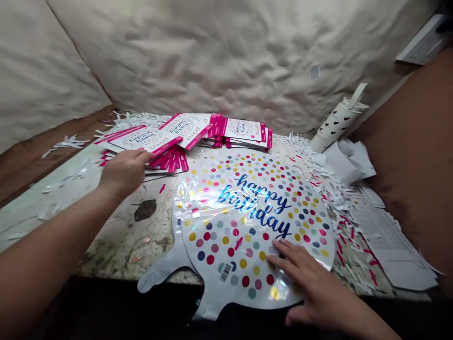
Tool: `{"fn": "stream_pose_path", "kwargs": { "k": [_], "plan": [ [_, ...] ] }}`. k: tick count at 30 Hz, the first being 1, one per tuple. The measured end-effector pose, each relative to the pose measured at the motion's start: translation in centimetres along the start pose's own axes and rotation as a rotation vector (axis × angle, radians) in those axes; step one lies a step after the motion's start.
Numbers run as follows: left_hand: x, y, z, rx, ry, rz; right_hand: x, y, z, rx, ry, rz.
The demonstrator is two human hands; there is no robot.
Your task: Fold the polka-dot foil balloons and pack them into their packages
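A flat, uninflated round foil balloon (208,226) lies across the front of the table, white with coloured dots and blue "happy birthday" lettering. Another balloon's edge and tail (166,269) show beneath it at the left. My right hand (311,283) rests on the balloon's lower right, fingers spread. At the back left, my left hand (125,172) has its fingers closed at the near edge of a white-and-pink balloon packet (136,138) on top of a fanned pile. Its fingertips are partly hidden.
More balloon packets (247,130) are stacked at the back. A white tumbler with hearts (338,123) stands at the back right, beside crumpled white paper (348,160). Shredded paper strips (339,198) and flat white card (396,259) lie along the right side. The table's front edge is close.
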State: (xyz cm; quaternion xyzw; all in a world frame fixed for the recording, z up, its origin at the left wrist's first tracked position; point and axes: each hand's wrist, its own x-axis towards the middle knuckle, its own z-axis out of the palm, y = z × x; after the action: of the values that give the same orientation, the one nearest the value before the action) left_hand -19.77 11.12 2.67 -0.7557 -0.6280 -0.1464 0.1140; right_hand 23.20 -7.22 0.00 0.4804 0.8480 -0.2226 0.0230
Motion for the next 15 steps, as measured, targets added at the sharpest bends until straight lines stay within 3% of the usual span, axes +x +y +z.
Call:
{"fn": "stream_pose_path", "kwargs": {
  "k": [1, 2, 5, 7, 10, 13, 15],
  "plan": [
    [-1.3, 2.7, -0.2, -0.095, -0.011, 0.022, -0.4, -0.2, 0.2, 0.007, -0.011, -0.035],
    [-3.0, 5.7, -0.7, -0.204, -0.083, 0.131, -0.7, -0.4, 0.4, 0.015, 0.005, -0.066],
    [-8.3, 14.6, -2.6, -0.494, -0.530, 0.632, -1.0, -0.7, 1.1, 0.103, 0.136, -0.125],
    [-11.0, 18.7, -3.3, -0.523, -0.630, 0.822, -1.1, -0.6, 1.1, 0.189, 0.202, -0.117],
    [-12.4, 20.9, -2.8, -0.430, -0.686, 0.844, -0.9, -0.5, 0.4, 0.271, 0.184, -0.116],
    [-12.2, 20.8, -1.8, -0.416, -0.701, 0.821, 0.4, -0.6, -0.5, 0.311, 0.110, -0.118],
    [-11.9, 20.9, -1.6, -0.422, -0.683, 0.824, 2.1, -0.8, -0.5, 0.258, 0.158, -0.047]
  ]
}}
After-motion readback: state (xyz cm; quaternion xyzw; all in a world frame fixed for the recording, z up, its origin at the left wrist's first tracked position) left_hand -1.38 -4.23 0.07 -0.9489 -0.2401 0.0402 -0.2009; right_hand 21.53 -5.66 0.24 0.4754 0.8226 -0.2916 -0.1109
